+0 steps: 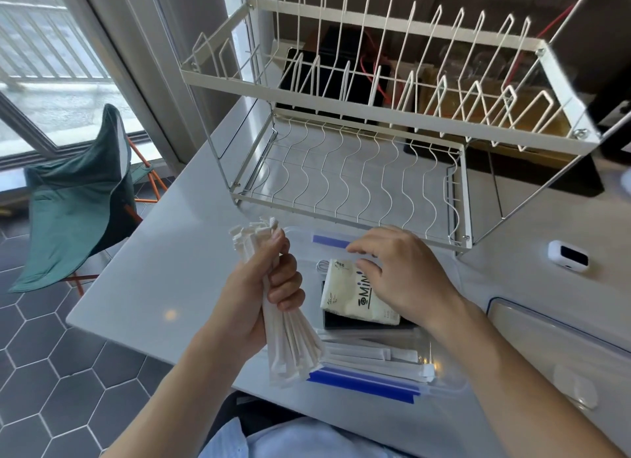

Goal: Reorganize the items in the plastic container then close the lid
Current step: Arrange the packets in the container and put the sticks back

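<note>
A clear plastic container (444, 372) with blue latches (362, 384) sits on the white table in front of me. My left hand (269, 286) grips a bundle of white paper-wrapped sticks (293, 348), held upright above the container's left side. More wrapped sticks (375, 355) lie along the container's near side. A pale yellow tissue pack (355, 293) lies on a black flat item (336, 321) inside. My right hand (403, 273) hovers over the tissue pack with fingers loosely bent, holding nothing. A small white coiled cable (322, 264) shows by the pack.
The clear lid (560, 341) lies on the table to the right. A two-tier white wire dish rack (358, 170) stands just behind the container. A small white device (568, 255) sits at right. A green folding chair (78, 198) is left of the table.
</note>
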